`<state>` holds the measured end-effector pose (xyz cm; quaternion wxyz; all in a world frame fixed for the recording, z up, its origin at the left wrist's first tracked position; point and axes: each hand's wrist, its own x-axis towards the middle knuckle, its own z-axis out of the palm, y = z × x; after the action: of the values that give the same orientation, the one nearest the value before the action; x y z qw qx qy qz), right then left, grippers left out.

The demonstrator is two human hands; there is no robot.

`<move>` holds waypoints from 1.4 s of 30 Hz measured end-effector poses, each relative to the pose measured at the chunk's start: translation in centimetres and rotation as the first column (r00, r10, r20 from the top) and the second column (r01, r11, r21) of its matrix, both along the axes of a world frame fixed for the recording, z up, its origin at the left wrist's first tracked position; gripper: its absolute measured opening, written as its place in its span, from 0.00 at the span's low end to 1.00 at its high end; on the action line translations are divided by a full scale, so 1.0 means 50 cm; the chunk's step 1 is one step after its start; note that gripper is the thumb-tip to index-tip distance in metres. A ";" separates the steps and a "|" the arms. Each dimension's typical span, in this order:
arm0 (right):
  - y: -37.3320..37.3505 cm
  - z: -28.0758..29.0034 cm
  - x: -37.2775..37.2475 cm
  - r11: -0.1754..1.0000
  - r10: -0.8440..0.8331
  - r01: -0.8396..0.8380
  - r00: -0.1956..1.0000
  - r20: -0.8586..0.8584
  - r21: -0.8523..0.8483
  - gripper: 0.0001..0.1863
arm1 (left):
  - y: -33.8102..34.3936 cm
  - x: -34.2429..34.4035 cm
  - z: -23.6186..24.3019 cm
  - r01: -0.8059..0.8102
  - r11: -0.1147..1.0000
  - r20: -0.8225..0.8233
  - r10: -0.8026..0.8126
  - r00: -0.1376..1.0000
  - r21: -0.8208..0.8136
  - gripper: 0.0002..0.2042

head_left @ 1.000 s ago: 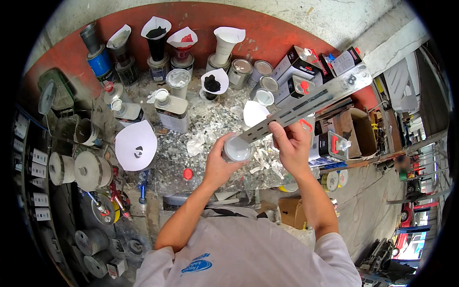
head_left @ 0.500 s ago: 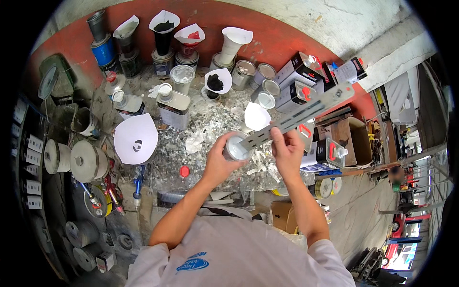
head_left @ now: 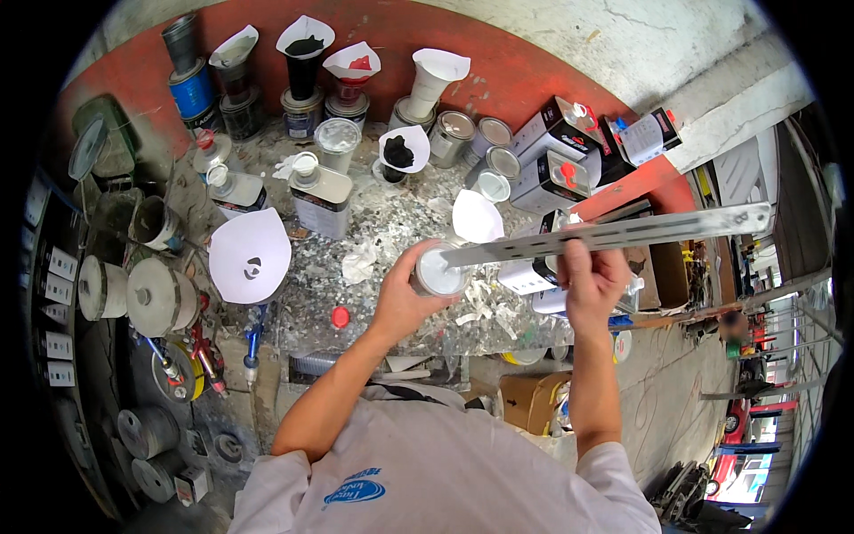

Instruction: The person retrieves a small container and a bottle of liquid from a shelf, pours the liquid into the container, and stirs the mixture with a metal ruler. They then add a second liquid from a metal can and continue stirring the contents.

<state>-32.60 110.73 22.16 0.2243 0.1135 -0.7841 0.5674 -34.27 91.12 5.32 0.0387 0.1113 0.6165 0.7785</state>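
My left hand (head_left: pixel 400 298) is wrapped round the left side of a clear cup (head_left: pixel 441 281) that holds pale grey, paint-like liquid. A long slotted metal strip (head_left: pixel 658 230) is gripped by my right hand (head_left: pixel 592 280), fingers pinched on its edge near the middle. The strip's left end dips into the cup at the rim, and its other end reaches far out to the right, slightly raised. How deep the tip sits in the liquid is hidden. A white paper cone (head_left: pixel 478 216) stands just behind the cup.
Several paper-lined cups stand on tins (head_left: pixel 302 114) along the red wall. Metal cans (head_left: pixel 322 200) are at the left, more cans (head_left: pixel 551 182) at the right. A red cap (head_left: pixel 340 318) lies on the paint-spattered bench (head_left: pixel 302 294). Spray guns (head_left: pixel 254 343) hang at its front left edge.
My right hand has moved right and a little down. The metal strip has swung from a steep slant to nearly level. My left hand still holds the cup in about the same place.
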 end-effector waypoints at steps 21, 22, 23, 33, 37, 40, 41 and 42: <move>-0.036 -0.036 -0.032 0.953 0.030 -0.028 1.000 -0.001 0.303 0.08 | 0.013 -0.005 0.018 0.033 0.999 -0.003 -0.033 0.999 0.021 0.40; -0.034 -0.033 -0.035 0.944 0.031 -0.017 0.999 -0.037 0.329 0.08 | 0.011 -0.005 0.018 0.038 0.999 -0.001 -0.038 0.999 0.023 0.40; -0.029 -0.033 -0.037 0.932 0.025 -0.022 1.000 -0.005 0.361 0.09 | 0.010 -0.005 0.019 0.045 0.999 0.001 -0.045 0.999 0.025 0.40; -0.057 -0.072 -0.001 0.972 0.006 -0.046 0.985 0.174 0.229 0.10 | 0.013 -0.006 0.013 0.026 0.998 0.006 -0.027 1.000 0.051 0.41; -0.050 -0.054 -0.003 0.993 -0.019 -0.001 0.985 0.173 0.114 0.11 | 0.016 0.000 0.010 0.017 1.000 -0.002 -0.017 1.000 0.025 0.41; -0.040 -0.032 -0.020 0.973 -0.009 0.004 1.000 0.021 0.229 0.09 | 0.016 0.001 0.007 0.022 1.000 -0.028 -0.022 0.999 0.000 0.41; -0.033 -0.033 -0.027 0.963 -0.003 0.003 1.000 0.002 0.271 0.09 | 0.013 0.001 0.015 0.034 0.999 -0.030 -0.034 0.999 0.001 0.41; -0.027 -0.037 -0.031 0.957 -0.004 -0.003 1.000 0.022 0.291 0.09 | 0.012 0.000 0.020 0.046 0.999 -0.033 -0.046 0.998 0.001 0.41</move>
<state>-34.13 109.36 20.29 0.1966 0.1387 -0.8615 0.4471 -34.25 91.72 6.30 0.0465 0.1381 0.6136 0.7761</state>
